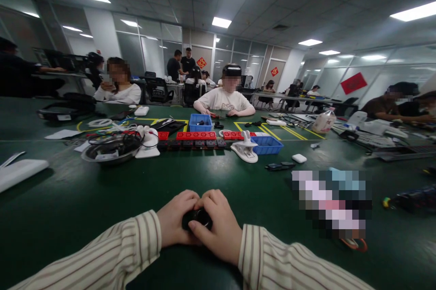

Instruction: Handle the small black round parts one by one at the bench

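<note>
Both my hands are wrapped round a small, glossy black rounded object (197,218) at the near middle of the green table (136,190). My left hand (177,217) curls about its left side, and my right hand (220,224) covers its right side with the thumb lying across the front. The fingertips of the two hands meet at the far side. Most of the object is hidden by my fingers, so its exact kind cannot be made out.
Ahead lie red and black socket strips (195,136), blue bins (267,145), a white clip stand (245,147) and a metal bowl (109,151) of cables. A white earbud case (299,158) lies to the right. Across the table sits a person (225,99) in white.
</note>
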The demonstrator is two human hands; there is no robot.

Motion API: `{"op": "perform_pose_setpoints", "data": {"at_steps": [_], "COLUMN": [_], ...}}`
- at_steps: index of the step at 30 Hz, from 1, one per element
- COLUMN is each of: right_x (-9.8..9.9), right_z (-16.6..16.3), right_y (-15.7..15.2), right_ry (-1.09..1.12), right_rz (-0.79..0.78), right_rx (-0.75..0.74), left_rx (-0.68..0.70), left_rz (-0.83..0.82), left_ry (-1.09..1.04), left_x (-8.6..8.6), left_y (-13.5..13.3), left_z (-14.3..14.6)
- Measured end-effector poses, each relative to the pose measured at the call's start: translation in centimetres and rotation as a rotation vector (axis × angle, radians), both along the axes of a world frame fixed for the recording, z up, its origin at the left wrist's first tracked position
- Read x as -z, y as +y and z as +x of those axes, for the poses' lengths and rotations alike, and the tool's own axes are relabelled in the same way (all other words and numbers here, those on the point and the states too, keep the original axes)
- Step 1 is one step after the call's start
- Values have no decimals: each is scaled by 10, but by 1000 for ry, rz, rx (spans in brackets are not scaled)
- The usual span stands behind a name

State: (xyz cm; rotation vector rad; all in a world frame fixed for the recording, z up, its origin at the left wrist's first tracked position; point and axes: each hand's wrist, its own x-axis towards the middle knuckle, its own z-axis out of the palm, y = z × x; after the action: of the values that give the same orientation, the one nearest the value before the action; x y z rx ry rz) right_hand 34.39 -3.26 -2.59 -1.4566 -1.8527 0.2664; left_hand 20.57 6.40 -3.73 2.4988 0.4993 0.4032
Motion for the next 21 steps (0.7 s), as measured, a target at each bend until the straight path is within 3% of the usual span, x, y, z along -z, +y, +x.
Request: {"op": "perform_pose_setpoints", "data": {"at_steps": [7,11,21], "right_x": [0,-2,12], "right_z": [-2,-1,9], "right_y": [0,-2,4], "right_ry": [-47,-70,215], "right_rz": [232,254,169], "right_rx": [-259,-342,20], "left_rx": [86,128,70], "left_rz": [-1,64,95], "left_ry": [-20,-19,-29], "left_x": [4,6,11], "left_y": [3,4,4], "left_z": [0,0,-6]}}
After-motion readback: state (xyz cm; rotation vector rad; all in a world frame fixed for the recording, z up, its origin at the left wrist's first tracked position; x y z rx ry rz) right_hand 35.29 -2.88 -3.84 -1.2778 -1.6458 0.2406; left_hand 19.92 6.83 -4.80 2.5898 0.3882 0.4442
